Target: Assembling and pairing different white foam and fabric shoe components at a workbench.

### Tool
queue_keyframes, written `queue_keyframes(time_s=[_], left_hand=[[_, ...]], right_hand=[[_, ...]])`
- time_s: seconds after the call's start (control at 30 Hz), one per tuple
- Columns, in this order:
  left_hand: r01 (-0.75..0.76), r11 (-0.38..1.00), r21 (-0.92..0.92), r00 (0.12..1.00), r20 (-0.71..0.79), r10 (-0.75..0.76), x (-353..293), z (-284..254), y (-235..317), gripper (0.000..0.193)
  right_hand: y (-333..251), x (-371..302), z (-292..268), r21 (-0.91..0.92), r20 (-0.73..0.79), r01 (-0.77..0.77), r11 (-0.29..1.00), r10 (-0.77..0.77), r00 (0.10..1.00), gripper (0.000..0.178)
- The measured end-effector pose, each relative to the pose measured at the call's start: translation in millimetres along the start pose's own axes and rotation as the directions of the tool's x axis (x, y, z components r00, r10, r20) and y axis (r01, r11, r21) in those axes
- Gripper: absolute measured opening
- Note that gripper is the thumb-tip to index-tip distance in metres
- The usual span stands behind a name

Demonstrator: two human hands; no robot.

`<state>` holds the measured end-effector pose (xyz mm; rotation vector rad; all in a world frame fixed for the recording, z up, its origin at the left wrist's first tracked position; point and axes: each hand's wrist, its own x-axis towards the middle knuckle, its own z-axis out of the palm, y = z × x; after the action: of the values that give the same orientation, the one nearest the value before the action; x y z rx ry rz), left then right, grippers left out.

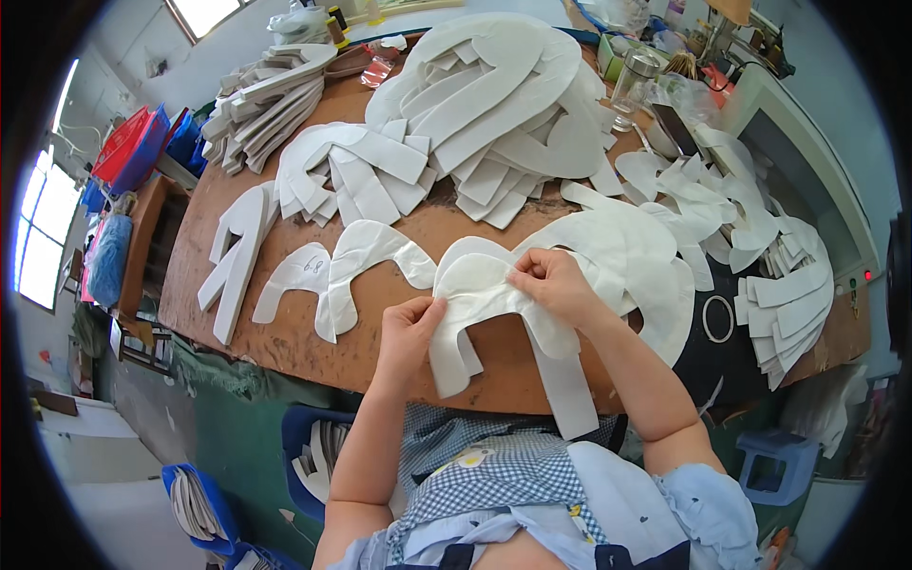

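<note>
A white, thin U-shaped cut piece (475, 302) is held between both hands above the near edge of the brown table. My left hand (410, 332) pinches its left side between thumb and fingers. My right hand (559, 285) pinches it near the top of the curve, fingers closed. Under it lies a thicker white U-shaped piece (570, 399), one leg of which sticks out over the table's edge. To the left rest a curved white piece (366, 256) and a smaller one with pen marks (293, 282). Overlapping white sheets (627, 256) lie just right of my right hand.
Stacks of white U-shaped pieces (503, 85) cover the back of the table (228, 204). More piles (784, 304) stand at the right beside a boxy grey monitor (812, 171). A glass jar (635, 85) is at the back right. Blue bins (204, 503) with cut pieces stand on the floor.
</note>
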<state>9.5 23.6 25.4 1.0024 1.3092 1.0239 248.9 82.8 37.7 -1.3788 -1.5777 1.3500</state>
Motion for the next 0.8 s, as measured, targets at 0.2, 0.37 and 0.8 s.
queue_keyframes(time_s=[0.2, 0.37, 0.8], left_hand=[[0.007, 0.999, 0.045, 0.995, -0.100, -0.003, 13, 3, -6, 0.027], [-0.053, 0.943, 0.330, 0.979, -0.170, 0.114, 39, 0, -11, 0.026], [-0.091, 0.858, 0.506, 0.952, -0.209, 0.225, 55, 1, -9, 0.031]], right_hand=[[9, 12, 10, -0.090, 0.019, -0.003, 0.996, 0.004, 1.000, 0.016], [7, 33, 10, -0.258, -0.068, 0.065, 0.964, -0.085, 0.994, 0.022], [12, 51, 12, -0.316, -0.119, -0.007, 0.949, -0.033, 0.992, 0.027]])
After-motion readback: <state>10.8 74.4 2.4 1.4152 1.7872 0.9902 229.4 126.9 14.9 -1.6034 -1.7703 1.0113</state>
